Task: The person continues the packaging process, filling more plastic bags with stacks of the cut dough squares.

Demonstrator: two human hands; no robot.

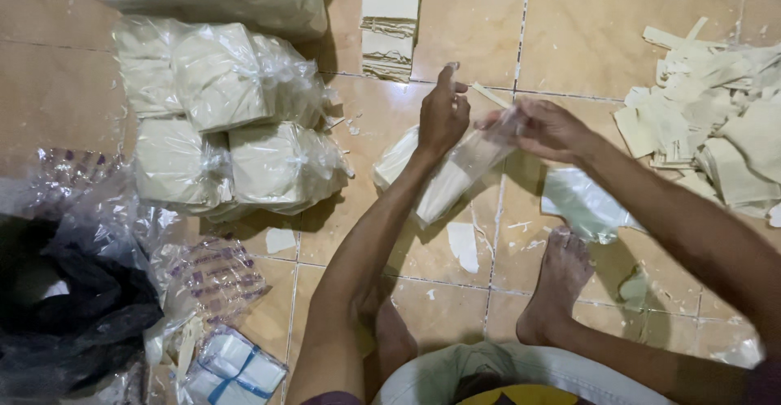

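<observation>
Holding a clear plastic bag point(464, 173) above the tiled floor point(569, 39), the left hand point(443, 116) pinches its mouth and the right hand point(541, 128) grips the other edge. It looks light, thin and slippery, so the rim seems the best place to hold.

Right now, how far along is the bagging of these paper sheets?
Done: four tied bags lie in a group on the tile floor. In hand: the left hand and right hand hold a clear bag of sheets at its mouth. Left: a loose sheet pile and a folded stack.
</observation>
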